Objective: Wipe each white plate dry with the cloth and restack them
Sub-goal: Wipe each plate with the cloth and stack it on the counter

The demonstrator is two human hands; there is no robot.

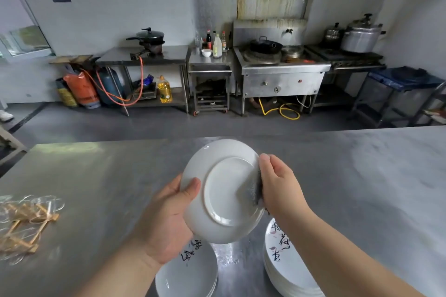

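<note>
Head view: left hand point(166, 219) grips round glossy plate point(223, 190), right hand point(277, 183) presses grey cloth point(257, 191).

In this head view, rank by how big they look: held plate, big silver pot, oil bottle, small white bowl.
Held plate (nearest the camera)
Big silver pot
Oil bottle
Small white bowl

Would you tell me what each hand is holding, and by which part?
The left hand grips the white plate by its left rim; right hand holds the grey cloth against its right edge.
</note>
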